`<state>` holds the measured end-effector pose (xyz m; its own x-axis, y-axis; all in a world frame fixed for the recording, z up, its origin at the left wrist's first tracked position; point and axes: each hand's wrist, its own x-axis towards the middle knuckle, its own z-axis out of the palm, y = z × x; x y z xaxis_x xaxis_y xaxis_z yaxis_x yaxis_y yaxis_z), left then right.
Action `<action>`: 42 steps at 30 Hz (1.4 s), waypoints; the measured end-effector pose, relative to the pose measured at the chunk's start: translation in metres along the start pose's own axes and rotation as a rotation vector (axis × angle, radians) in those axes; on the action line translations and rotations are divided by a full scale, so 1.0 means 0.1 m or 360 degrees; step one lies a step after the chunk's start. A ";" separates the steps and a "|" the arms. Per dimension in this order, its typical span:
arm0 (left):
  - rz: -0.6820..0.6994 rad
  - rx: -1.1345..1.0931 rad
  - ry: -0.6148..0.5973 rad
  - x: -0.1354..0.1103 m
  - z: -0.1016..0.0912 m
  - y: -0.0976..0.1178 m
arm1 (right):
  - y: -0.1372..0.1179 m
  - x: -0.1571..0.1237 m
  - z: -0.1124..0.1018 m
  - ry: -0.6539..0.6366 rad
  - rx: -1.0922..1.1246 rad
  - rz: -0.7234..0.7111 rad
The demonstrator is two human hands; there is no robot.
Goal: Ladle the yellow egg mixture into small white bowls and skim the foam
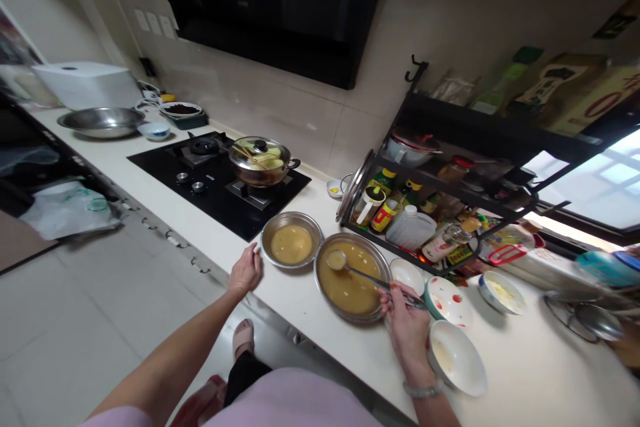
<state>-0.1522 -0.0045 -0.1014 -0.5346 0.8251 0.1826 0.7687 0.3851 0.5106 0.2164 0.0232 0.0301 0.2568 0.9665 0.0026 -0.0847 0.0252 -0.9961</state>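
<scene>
Two steel bowls of yellow-brown liquid sit on the white counter. My right hand (406, 320) is closed on the handle of a metal ladle (350, 267), whose cup rests in the larger bowl (350, 280). My left hand (246, 271) rests on the counter edge beside the smaller bowl (291, 240), fingers curled near its rim and holding nothing that I can see. A white bowl (457, 357) with a smear of yellow lies just right of my right wrist.
A black hob (215, 180) carries a lidded steel pot (260, 160). A black rack (450, 193) of bottles and jars stands behind the bowls. Small patterned bowls (447, 300) lie at right. A large steel basin (103, 121) and white box sit far left.
</scene>
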 end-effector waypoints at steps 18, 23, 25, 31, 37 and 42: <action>0.0028 -0.0017 0.0000 0.00 0.04 -0.05 | 0.13 -0.05 0.78 -0.0721 -0.0319 -0.0725; 0.0013 -0.0024 -0.0016 0.00 0.02 -0.03 | 0.14 -0.04 0.44 -0.0707 -0.0369 -0.0984; 0.0007 -0.0016 -0.0026 0.00 0.01 -0.03 | 0.16 -0.04 0.26 -0.0618 -0.0426 -0.0940; -0.0017 0.0005 -0.0034 0.00 -0.01 -0.01 | 0.32 -0.19 -0.12 -0.0592 -0.0522 -0.0731; -0.0003 0.0003 -0.0019 0.00 0.00 -0.02 | 0.27 -0.28 -0.14 -0.0363 -0.0434 -0.0277; 0.0011 -0.0011 -0.0015 0.00 0.02 -0.03 | 0.09 -0.19 -0.16 -0.0053 -0.0293 -0.0006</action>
<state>-0.1544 -0.0048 -0.1045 -0.5259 0.8317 0.1780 0.7698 0.3764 0.5154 0.2266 0.0008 0.0198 0.2242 0.9745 0.0061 0.0944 -0.0155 -0.9954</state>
